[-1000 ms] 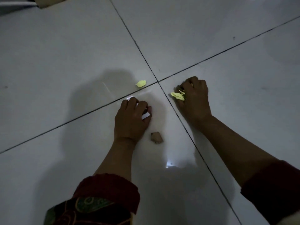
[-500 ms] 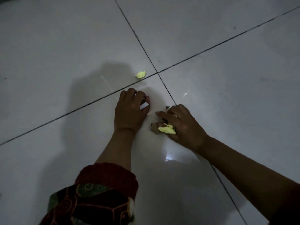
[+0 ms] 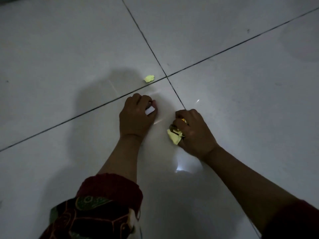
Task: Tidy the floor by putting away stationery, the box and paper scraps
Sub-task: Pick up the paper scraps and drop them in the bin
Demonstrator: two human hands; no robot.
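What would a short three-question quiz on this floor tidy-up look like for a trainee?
1. True or false: the small yellow paper scrap beyond the dark grout line lies loose on the white tiled floor.
2. Which hand grips the crumpled yellow and brown paper scraps? A) left hand B) right hand
3. Fill in: the left hand holds a small ____ piece of paper.

Key: 1 true; 2 B; 3 white.
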